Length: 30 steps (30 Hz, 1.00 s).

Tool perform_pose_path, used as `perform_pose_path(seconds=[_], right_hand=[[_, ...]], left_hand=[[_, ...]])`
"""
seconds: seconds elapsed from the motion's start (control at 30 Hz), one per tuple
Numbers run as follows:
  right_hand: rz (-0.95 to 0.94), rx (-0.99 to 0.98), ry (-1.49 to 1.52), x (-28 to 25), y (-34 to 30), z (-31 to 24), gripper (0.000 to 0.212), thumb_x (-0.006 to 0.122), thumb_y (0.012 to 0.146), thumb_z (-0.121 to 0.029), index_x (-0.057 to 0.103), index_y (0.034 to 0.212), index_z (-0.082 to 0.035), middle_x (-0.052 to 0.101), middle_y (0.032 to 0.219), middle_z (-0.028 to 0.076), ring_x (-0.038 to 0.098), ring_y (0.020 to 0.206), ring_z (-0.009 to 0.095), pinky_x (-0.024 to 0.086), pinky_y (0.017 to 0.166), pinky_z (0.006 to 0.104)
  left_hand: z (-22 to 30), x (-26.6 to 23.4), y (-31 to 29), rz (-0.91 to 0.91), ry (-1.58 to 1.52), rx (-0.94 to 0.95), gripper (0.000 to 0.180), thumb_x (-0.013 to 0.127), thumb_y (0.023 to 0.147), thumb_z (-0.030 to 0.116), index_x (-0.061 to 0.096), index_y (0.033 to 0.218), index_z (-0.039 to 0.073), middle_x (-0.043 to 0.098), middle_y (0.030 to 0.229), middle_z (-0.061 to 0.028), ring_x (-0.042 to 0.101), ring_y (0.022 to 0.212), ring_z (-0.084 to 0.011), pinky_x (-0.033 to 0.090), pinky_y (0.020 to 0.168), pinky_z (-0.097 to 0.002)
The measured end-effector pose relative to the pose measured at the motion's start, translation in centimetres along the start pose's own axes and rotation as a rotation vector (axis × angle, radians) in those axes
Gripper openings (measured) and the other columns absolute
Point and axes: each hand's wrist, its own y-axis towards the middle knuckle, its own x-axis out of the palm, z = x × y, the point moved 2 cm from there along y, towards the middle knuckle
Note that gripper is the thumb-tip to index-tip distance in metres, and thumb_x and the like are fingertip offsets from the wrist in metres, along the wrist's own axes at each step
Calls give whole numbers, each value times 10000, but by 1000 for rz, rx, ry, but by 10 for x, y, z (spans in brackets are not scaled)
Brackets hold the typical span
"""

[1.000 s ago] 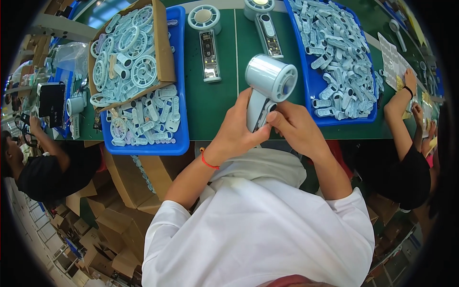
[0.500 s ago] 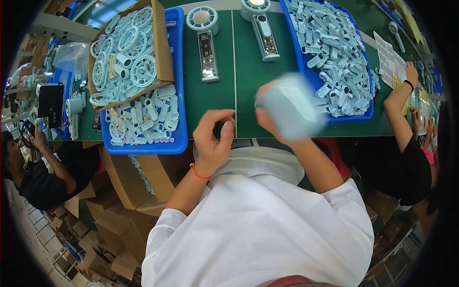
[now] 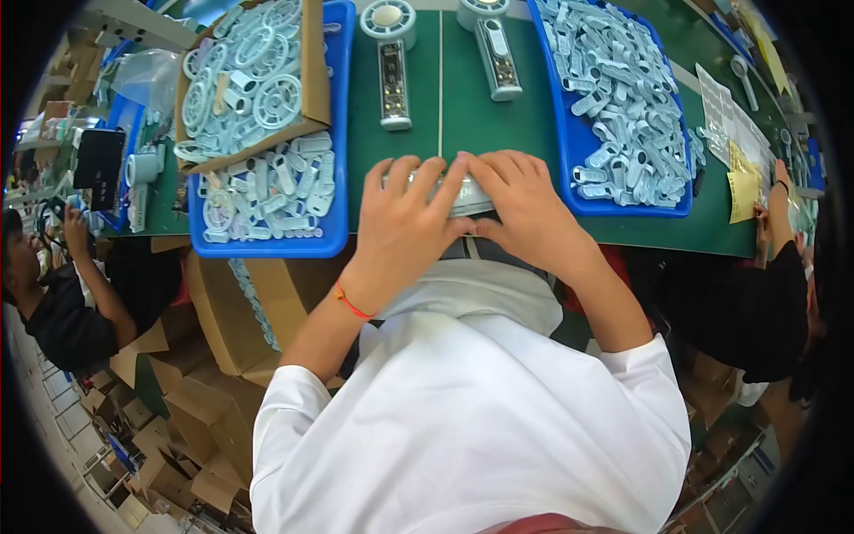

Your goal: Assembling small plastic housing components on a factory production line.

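Note:
My left hand [image 3: 405, 209] and my right hand [image 3: 525, 200] come together at the near edge of the green table. Between and beneath them lies a pale, partly glossy casing [image 3: 471, 198]. Fingers of both hands curl over its top and thumbs nearly meet at its near side, so most of it is hidden and its exact kind cannot be made out. Beyond the hands, a handheld fan [image 3: 391, 76] with a round head and exposed circuit board in its handle lies on the table. To its right rests a second similar fan [image 3: 498, 58].
At left, a blue tray [image 3: 339, 205] holds small light-blue plastic parts, and a cardboard box [image 3: 315, 67] of round fan covers sits over it. A blue tray [image 3: 559, 169] heaped with handle parts is at right. A co-worker's hand [image 3: 780, 173] is near papers on the far right.
My right hand has brought the blurred pale object down to the table edge. My left hand has moved forward and right onto it. The view has shifted slightly.

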Motion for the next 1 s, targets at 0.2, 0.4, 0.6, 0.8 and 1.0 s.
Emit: perform_pose_path(seconds=[0.2, 0.4, 0.6, 0.8, 1.0], right_hand=[[99, -69, 136, 4, -3, 19, 579, 706, 659, -57, 505, 1202, -41, 539, 1166, 102, 487, 1084, 283, 346, 935, 399], [206, -162, 37, 11, -7, 18, 568, 706, 618, -43, 539, 1161, -33, 565, 1125, 96, 522, 1037, 276, 375, 906, 412], [248, -189, -150, 20, -10, 16, 578, 704, 610, -46, 525, 1159, -16, 550, 1125, 112, 521, 1024, 288, 381, 879, 423], [186, -119, -24, 9, -6, 14, 581, 708, 622, -52, 524, 1172, -22, 549, 1086, 127, 519, 992, 304, 381, 886, 402], [286, 196, 610, 10, -18, -8, 481, 624, 805, -142, 490, 1244, 0, 513, 1168, 165, 507, 1036, 298, 386, 910, 340]], left_hand=[[4, 6, 4, -24, 156, -2, 515, 726, 644, 260, 578, 1091, 50, 559, 1010, -65, 502, 939, -278, 383, 835, -453], [3, 7, 2, -14, 102, 14, 502, 722, 643, 194, 565, 1096, 44, 570, 1010, -73, 504, 931, -294, 384, 808, -426], [4, 15, 3, -10, 201, 15, 453, 730, 619, 198, 591, 1023, 46, 558, 911, -37, 513, 896, -253, 393, 770, -422], [0, 8, 4, -21, 71, -29, 512, 751, 581, 161, 582, 1053, 57, 559, 978, -48, 509, 927, -273, 385, 846, -432], [4, 11, -33, 620, -977, -439, 933, 717, 721, 471, 219, 1389, 54, 295, 1355, -130, 261, 1294, -256, 190, 1074, -438]])
